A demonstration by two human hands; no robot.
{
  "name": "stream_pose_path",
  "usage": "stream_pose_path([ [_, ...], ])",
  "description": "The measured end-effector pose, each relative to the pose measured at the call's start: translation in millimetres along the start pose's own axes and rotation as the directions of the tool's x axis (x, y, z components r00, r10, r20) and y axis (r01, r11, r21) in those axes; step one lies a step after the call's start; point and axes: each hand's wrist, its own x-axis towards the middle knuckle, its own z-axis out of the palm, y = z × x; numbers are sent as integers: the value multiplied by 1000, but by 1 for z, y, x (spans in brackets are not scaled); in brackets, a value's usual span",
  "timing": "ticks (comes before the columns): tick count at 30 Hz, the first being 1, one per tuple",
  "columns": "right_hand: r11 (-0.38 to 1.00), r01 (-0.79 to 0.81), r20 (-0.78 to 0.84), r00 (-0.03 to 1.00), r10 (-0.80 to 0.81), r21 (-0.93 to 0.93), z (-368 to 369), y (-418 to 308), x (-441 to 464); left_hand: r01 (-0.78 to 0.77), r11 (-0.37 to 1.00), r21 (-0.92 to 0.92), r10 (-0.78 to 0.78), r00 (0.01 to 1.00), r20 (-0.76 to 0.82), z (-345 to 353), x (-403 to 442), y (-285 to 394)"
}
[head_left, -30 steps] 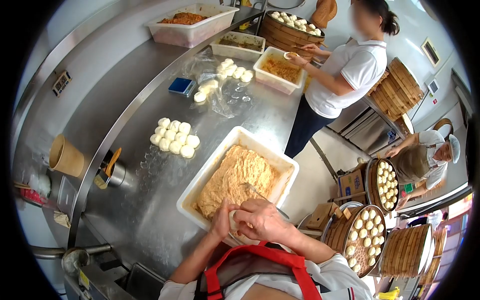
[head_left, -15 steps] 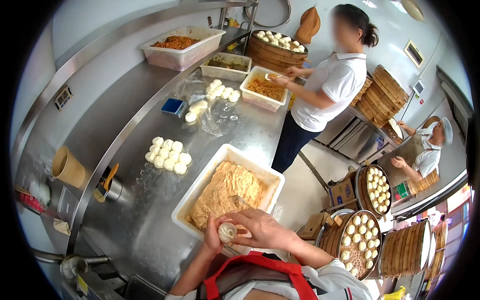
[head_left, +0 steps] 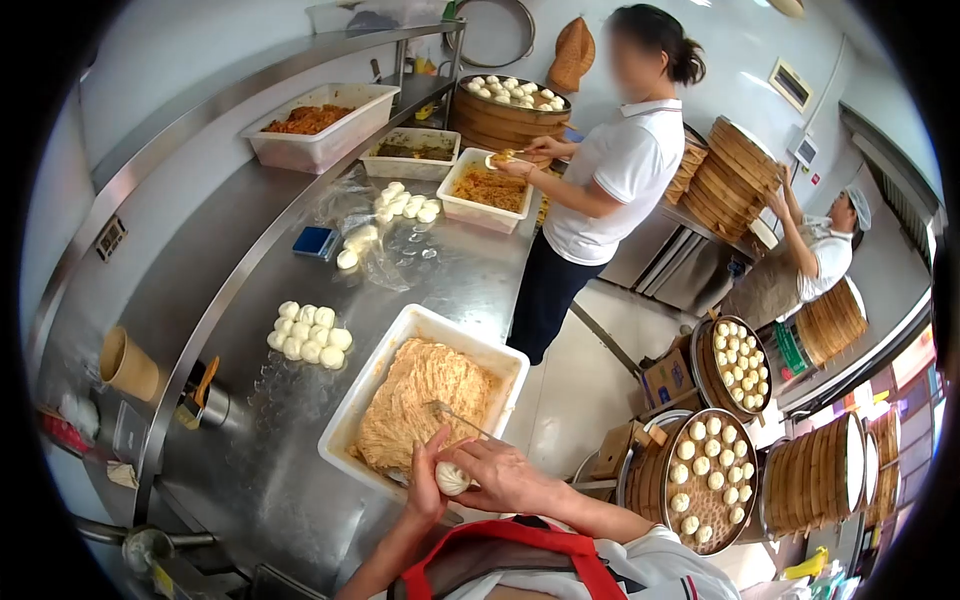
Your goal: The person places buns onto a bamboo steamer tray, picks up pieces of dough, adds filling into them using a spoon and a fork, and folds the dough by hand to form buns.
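Over the near edge of the filling tub, my left hand (head_left: 427, 485) is curled around a round white bun (head_left: 453, 478) with a pleated top. From the other side, the bent fingers of my right hand (head_left: 505, 478) press on the same bun. The white plastic tub (head_left: 512, 385) holds a big mound of pale orange minced filling (head_left: 425, 390). A thin metal spatula (head_left: 462, 417) slants from the filling toward my right hand; whether that hand touches its handle is hidden.
Dough pieces (head_left: 310, 335) sit left of the tub on the steel table (head_left: 270, 440). A blue scale (head_left: 316, 242) and another filling tub (head_left: 490, 190) are farther back. One co-worker (head_left: 610, 190) stands across; another (head_left: 815, 250) reaches toward stacked steamers (head_left: 735, 180). Bun-filled steamers (head_left: 700, 480) stand right.
The view has shifted, so the table appears farther left. My fingers have moved around the bun, its top now partly covered. The far co-worker has raised both arms to the steamer stack.
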Motion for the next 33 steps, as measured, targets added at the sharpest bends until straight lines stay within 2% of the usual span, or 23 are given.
stream_pose_path([
  [9, 985, -72, -138, 986, 94, 157, -41, 27, -60, 71, 990, 121, -64, 996, -62, 6, -14, -1],
  [12, 981, -134, -230, 959, 164, 138, -53, 48, -101, 101, 989, 108, -86, 987, -133, 14, -19, -5],
  [14, 966, -209, -286, 927, 245, 149, -59, 64, -135, 127, 987, 99, -107, 977, -182, 17, -19, -11],
  [16, 958, -242, -368, 886, 283, 155, -65, 80, -168, 148, 984, 104, -130, 978, -161, 25, -16, -20],
  [17, 910, -376, -298, 861, 413, 174, -73, 82, -186, 157, 982, 104, -139, 978, -157, 31, -14, -24],
  [20, 846, -492, -385, 754, 533, 208, -84, 99, -243, 182, 972, 148, -166, 980, -114, 68, -5, -35],
  [24, 726, -666, -471, 591, 654, 172, -85, 121, -320, 177, 934, 311, -191, 981, 18, 128, 9, -57],
  [25, 729, -661, -522, 564, 640, 178, -84, 129, -339, 182, 920, 347, -209, 977, 41, 142, 11, -65],
  [30, 489, -823, -576, 259, 776, 289, -67, 150, -434, 209, 841, 499, -330, 929, 167, 184, 25, -97],
  [32, 301, -905, -514, 113, 850, 299, -66, 151, -467, 229, 812, 537, -368, 914, 167, 196, 29, -108],
  [33, 273, -909, -542, 64, 838, 315, -58, 154, -486, 232, 802, 551, -379, 910, 168, 202, 31, -114],
])
